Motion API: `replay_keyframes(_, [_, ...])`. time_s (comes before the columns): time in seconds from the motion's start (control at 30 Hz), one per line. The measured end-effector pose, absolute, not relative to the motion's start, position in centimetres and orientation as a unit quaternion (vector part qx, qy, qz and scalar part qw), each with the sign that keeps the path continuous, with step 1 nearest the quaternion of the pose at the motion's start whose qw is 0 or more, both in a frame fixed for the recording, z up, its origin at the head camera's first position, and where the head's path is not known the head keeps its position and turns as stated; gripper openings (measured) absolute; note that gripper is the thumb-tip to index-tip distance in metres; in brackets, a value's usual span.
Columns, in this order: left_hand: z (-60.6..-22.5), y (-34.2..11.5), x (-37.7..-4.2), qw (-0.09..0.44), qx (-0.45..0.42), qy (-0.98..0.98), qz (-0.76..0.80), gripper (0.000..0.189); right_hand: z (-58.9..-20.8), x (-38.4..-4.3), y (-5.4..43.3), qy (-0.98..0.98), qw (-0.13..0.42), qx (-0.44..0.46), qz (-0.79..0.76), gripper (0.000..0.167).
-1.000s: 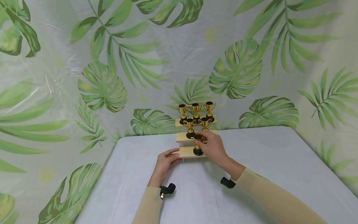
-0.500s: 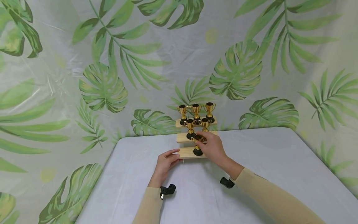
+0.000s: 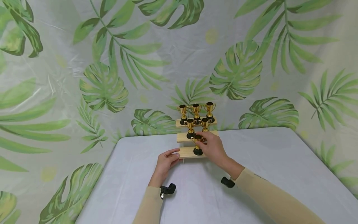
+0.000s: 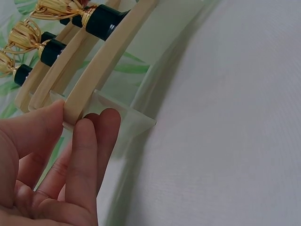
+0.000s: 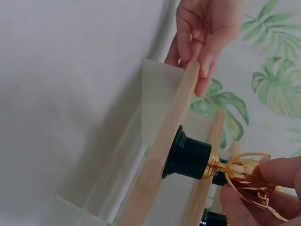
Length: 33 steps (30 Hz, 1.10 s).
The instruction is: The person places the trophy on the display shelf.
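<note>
A three-tier wooden display stand (image 3: 185, 152) with clear side panels carries several small gold trophy cups on black bases. On its lowest shelf stands one trophy (image 5: 190, 153), its base against the wood. My right hand (image 3: 213, 147) pinches the gold cup of that trophy between thumb and fingers. My left hand (image 3: 165, 163) pinches the left end of the lowest shelf (image 4: 89, 89), thumb on one face and fingers on the other. Two trophies (image 3: 190, 127) are on the middle shelf, one partly hidden behind my right hand. Three more trophies (image 3: 196, 112) line the top shelf.
The stand is near the back of a table covered in white cloth (image 3: 195, 199). Close behind it hangs a leaf-printed curtain (image 3: 184, 56). Each wrist wears a black camera mount (image 3: 168, 189).
</note>
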State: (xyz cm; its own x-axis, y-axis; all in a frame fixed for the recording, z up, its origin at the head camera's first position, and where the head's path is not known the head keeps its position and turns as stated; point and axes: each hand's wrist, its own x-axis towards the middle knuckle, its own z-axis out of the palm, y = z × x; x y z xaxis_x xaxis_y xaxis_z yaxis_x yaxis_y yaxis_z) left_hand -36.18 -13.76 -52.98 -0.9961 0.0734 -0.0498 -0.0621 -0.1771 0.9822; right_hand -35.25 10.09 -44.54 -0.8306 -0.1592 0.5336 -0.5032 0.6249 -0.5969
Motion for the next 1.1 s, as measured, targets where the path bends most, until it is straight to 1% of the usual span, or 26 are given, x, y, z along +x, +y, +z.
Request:
replay_keyframes(0.27, [-52.9, -13.8, -36.4, 0.038, 0.012, 0.645, 0.763, 0.036, -44.7, -35.7, 10.3, -0.875, 0.214, 0.195, 0.389, 0.044])
replay_keyframes(0.53, [-52.6, -13.7, -36.4, 0.033, 0.006, 0.652, 0.757, 0.033, -44.8, -35.8, 10.4, -0.876, 0.215, 0.204, 0.381, 0.054])
replay_keyframes(0.73, [-52.6, -13.8, -36.4, 0.041, 0.002, 0.661, 0.75, 0.04, -45.0, -35.5, 10.8, -0.879, 0.211, 0.208, 0.373, 0.059])
replay_keyframes(0.9, [-52.0, -13.9, -36.4, 0.031, 0.02, 0.679, 0.733, 0.046, -44.8, -35.1, 11.3, -0.874, 0.238, 0.211, 0.368, 0.059])
replay_keyframes(1.1, [-51.1, -14.6, -36.5, 0.018, 0.041, 0.712, 0.701, 0.046, -44.3, -34.7, 12.0, -0.871, 0.257, 0.222, 0.355, 0.058])
